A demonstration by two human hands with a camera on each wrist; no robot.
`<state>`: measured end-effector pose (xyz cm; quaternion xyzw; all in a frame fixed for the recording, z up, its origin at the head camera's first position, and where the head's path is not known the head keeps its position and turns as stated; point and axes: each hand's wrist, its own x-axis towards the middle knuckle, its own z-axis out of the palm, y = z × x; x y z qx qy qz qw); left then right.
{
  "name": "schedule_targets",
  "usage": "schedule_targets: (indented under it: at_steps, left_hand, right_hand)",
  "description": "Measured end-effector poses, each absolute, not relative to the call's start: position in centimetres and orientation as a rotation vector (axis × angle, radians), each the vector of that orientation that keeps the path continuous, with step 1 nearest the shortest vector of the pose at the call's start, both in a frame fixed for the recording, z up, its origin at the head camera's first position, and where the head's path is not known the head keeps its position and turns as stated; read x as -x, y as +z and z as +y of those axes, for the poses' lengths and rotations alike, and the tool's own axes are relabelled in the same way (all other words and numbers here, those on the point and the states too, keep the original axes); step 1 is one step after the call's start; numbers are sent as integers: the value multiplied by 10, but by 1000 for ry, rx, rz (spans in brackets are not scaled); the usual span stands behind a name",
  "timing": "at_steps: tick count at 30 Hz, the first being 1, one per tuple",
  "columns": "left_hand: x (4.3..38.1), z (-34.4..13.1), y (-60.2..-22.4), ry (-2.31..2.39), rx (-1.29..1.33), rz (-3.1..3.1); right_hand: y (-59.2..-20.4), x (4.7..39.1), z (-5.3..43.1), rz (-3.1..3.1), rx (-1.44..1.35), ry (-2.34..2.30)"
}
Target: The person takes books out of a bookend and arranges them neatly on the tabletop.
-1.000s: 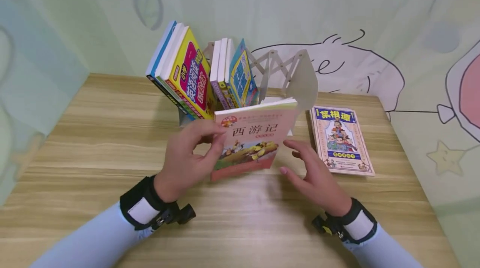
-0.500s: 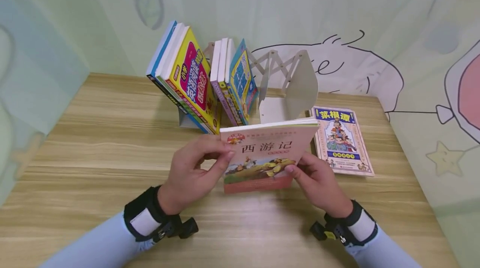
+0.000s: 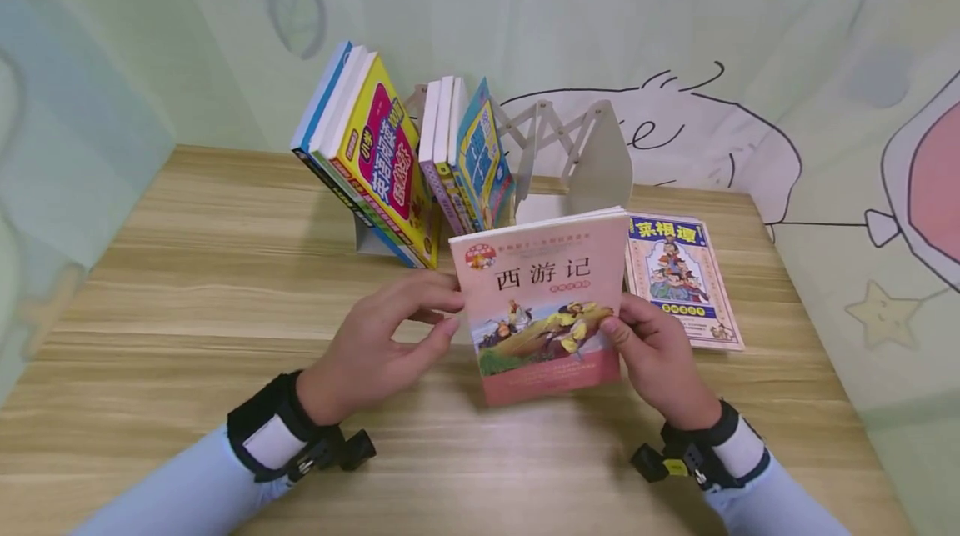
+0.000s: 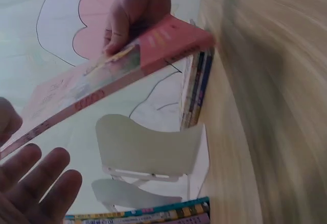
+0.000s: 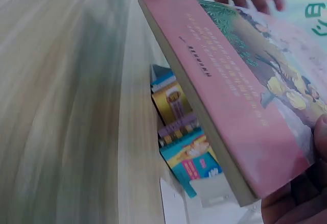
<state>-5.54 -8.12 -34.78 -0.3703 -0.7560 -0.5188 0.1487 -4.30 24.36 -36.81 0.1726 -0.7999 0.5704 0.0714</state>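
A pink paperback book [image 3: 546, 303] is tilted above the table, its illustrated front cover facing up toward me. My right hand [image 3: 663, 353] pinches its right edge, thumb on the cover and fingers behind. At the book's left edge my left hand [image 3: 386, 344] has its thumb and fingers apart; the left wrist view shows those fingers [image 4: 43, 183] loosely extended near the spine, and whether they touch it I cannot tell. The right wrist view catches the lower cover of the pink book [image 5: 230, 91] from close by, with the right thumb [image 5: 321, 134] over its edge.
Behind the book stands an expandable bookend rack [image 3: 600, 157]. Its left sections hold a yellow book [image 3: 386, 161] among others, plus thinner books including a blue one [image 3: 482, 161]. Right of it a book with a blue-and-pink cover [image 3: 677, 278] lies flat on the wooden table [image 3: 187, 286].
The pink book has come away from the rack, toward me and to the right. My right hand has taken hold of its right edge, and my left hand has loosened from the left edge.
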Motion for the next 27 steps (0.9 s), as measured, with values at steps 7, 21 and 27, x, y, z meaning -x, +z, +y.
schedule_targets:
  at_steps: [7, 21, 27]
  left_hand:
    - [53, -97, -358, -1306, 998, -2386]
    - [57, -95, -363, -1180, 874, -2564]
    - [56, -95, -363, -1170, 814, -2645]
  right_hand:
    - [-359, 42, 270, -2439, -254, 1693]
    - [-366, 41, 339, -2023, 194, 2049]
    - [-370, 51, 357, -1928, 425, 1952]
